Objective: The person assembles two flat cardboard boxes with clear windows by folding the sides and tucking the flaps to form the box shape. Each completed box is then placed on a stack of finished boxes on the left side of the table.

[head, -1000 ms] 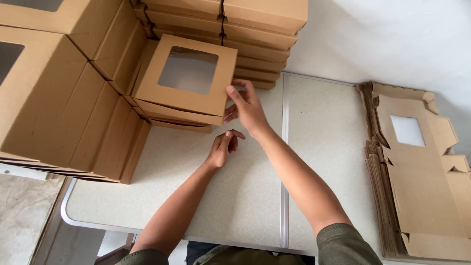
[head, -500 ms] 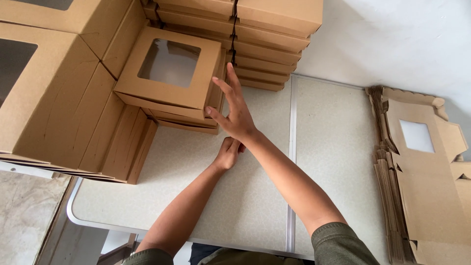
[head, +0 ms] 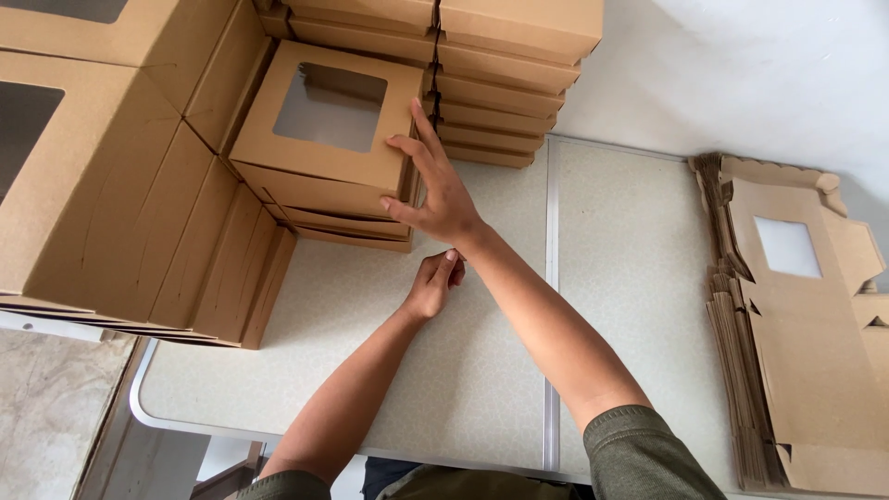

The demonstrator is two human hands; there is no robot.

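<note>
Right grip: my right hand (head: 444, 199) lies open, fingers flat against the near-right edge of the brown cardboard box with a square window (head: 324, 139), clasping nothing.
Box from grip: directly left and ahead, atop 2 flatter boxes.
Left grip: my left hand (head: 433, 285), loosely curled and empty, rests on the desk (head: 482, 389) behind it.
Nearer: right.

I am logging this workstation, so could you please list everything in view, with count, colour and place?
Windowed box: one, brown card, top of a short stack at centre left.
Assembled boxes: count unclear, brown, stacked at the back and far left.
Flat box blanks: one pile, brown, right edge of table.
Table: one, pale speckled, with a metal seam.
Right hand: flat against the windowed box's right side.
Left hand: loosely curled on the table, holding nothing.
</note>
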